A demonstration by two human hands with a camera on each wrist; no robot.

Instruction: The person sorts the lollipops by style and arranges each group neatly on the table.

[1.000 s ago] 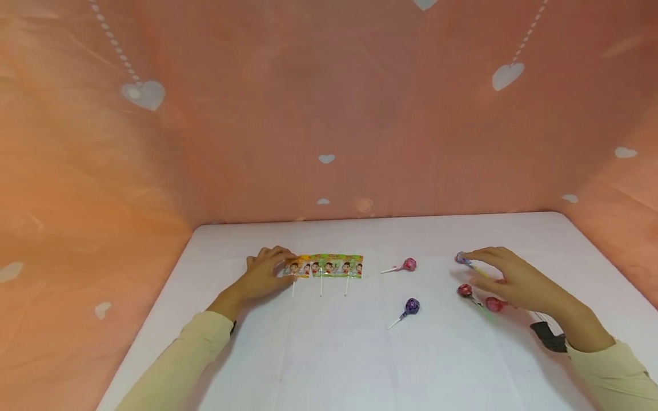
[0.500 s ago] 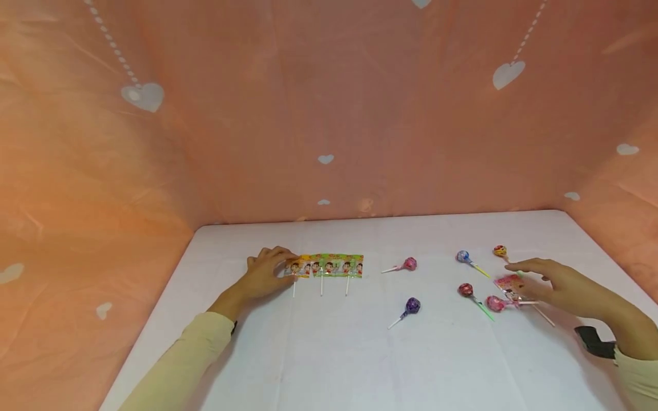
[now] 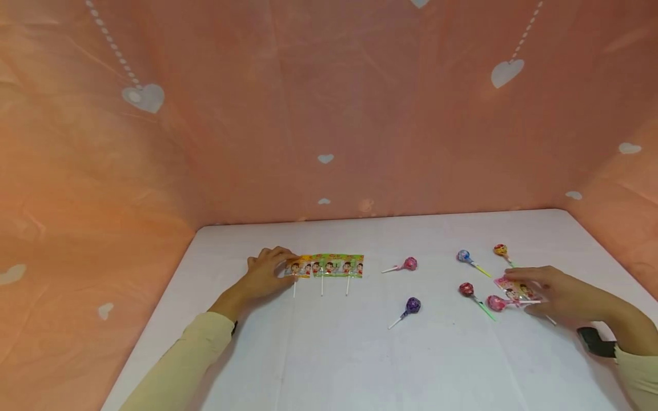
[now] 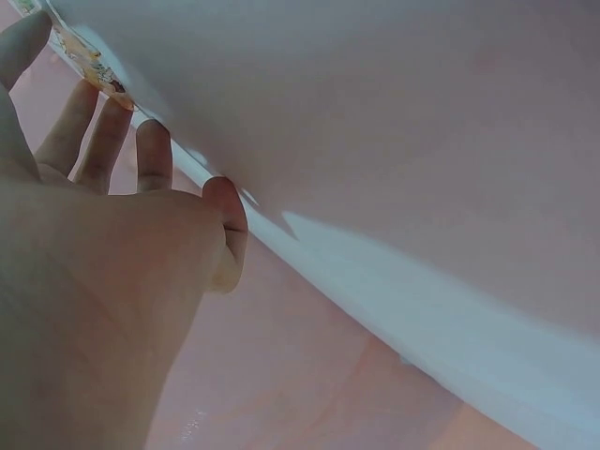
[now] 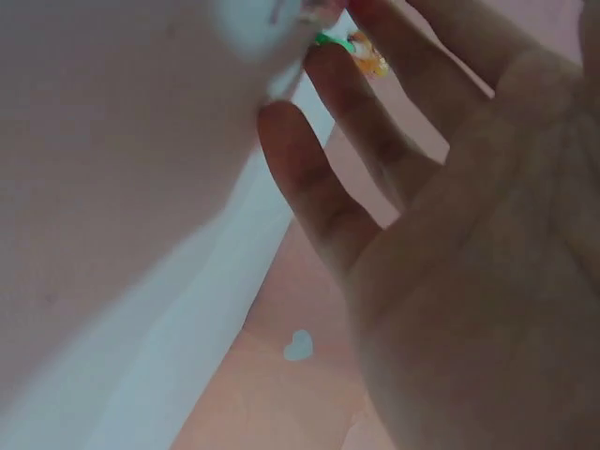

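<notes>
My left hand (image 3: 277,267) lies on the white table (image 3: 329,354), its straight fingertips pressing the left end of a strip of flat wrapped lollipops (image 3: 331,266) with three white sticks. The left wrist view shows those fingers (image 4: 94,141) touching the strip's edge (image 4: 89,66). My right hand (image 3: 524,294) rests with outstretched fingers on a pink flat wrapped lollipop (image 3: 508,283) at the right. Its fingers (image 5: 319,197) look spread and fairly straight in the right wrist view. Round lollipops lie close by: red (image 3: 466,289), pink (image 3: 496,302), blue (image 3: 464,255) and orange (image 3: 500,249).
A pink round lollipop (image 3: 409,263) and a purple one (image 3: 412,305) lie mid-table, between the hands. Peach fabric walls with white hearts (image 3: 144,97) close in the back and both sides. A black strap (image 3: 596,341) sits on my right wrist.
My right hand moved right and nearer, away from the blue lollipop, and came down on the pink flat lollipop. My left hand stayed on the strip.
</notes>
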